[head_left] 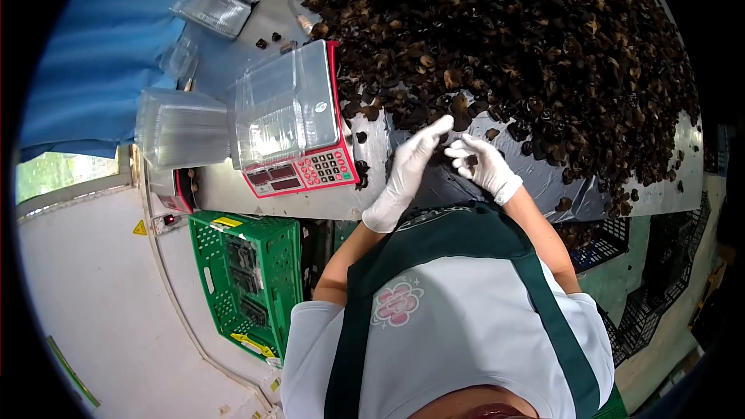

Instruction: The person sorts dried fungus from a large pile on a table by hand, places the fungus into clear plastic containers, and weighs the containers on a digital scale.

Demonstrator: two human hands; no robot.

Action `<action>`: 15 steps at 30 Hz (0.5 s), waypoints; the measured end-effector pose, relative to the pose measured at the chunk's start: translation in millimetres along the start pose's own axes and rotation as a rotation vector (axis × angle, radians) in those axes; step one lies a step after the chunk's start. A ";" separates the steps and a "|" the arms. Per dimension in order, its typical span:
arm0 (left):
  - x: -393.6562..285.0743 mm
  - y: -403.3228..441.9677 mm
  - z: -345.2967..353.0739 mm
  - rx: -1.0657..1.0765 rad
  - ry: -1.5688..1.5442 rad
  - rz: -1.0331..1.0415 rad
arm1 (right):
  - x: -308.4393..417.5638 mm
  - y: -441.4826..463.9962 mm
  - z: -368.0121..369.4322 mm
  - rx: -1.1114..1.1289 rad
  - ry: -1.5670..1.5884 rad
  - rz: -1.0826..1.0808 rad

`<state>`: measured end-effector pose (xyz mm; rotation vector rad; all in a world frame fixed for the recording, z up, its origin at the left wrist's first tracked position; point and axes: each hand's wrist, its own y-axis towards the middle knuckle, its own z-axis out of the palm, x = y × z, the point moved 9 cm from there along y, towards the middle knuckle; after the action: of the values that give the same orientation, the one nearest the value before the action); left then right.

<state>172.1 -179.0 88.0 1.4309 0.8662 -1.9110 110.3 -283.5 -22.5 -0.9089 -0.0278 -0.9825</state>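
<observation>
Surface point(345, 200) across the top, heap of dark pieces point(497, 54) filling upper right, scale point(318, 93) left of centre bearing clear trays point(272, 112). Near the heap, my left grip point(441, 130): open, fingers straight; my right grip point(456, 154): half-open, contents unclear.

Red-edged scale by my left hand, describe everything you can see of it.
The scale has a pale grey top with a small round sticker, plus a front panel with keys and dark displays, unreadable here. It sits skewed on the metal table, panel towards you. Clear plastic containers cover much of its top. Dark scraps lie along its right side. Neither hand touches it.
</observation>
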 end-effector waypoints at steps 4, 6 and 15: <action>22.5 4.7 -61.5 -0.332 0.575 0.032 | 49.2 -49.3 -2.8 0.086 -0.246 -0.258; 36.9 5.0 -69.6 -0.322 0.657 0.023 | 67.3 -92.7 -17.9 0.156 -0.665 -0.241; 51.4 17.2 -30.6 -0.119 1.261 0.346 | 104.2 -181.5 -67.7 -0.173 -1.494 -0.245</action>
<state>190.7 -169.3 29.4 2.4836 1.0828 -0.5288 15.1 -444.1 93.7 -1.6454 -1.3471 -0.3236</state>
